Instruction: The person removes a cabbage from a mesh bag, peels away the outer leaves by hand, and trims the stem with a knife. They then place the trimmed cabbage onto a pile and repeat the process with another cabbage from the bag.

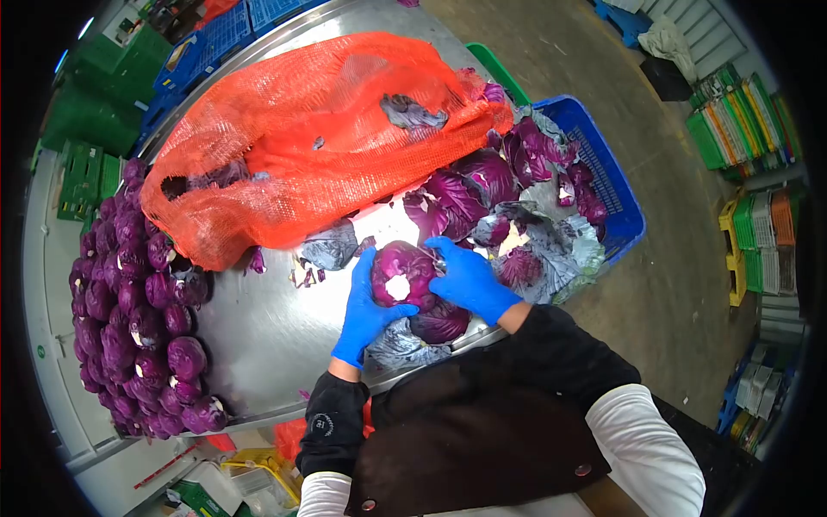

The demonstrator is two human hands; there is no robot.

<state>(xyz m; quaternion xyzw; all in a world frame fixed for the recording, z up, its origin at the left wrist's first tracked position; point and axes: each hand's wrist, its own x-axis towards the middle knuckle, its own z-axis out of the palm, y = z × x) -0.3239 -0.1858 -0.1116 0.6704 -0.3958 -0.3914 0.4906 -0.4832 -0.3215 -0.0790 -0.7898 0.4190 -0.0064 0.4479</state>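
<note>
A red cabbage (403, 269) with its pale cut stem end facing up is between my two blue-gloved hands at the table's near edge. My left hand (366, 312) curves round its left and lower side, thumb across the front. On the other side, my right hand (472, 280) grips it with bent fingers; a small dark spot by those fingertips is too small to make out. Loose outer leaves (403, 346) and a dark purple piece of cabbage (441, 322) lie just below the held head.
A large orange mesh sack (301, 146) spreads over the metal table (250, 345). Many cabbages (129, 302) are stacked at the left. To the right, leaves (551, 250) heap against a blue crate (616, 198). More crates (767, 241) stand across the floor.
</note>
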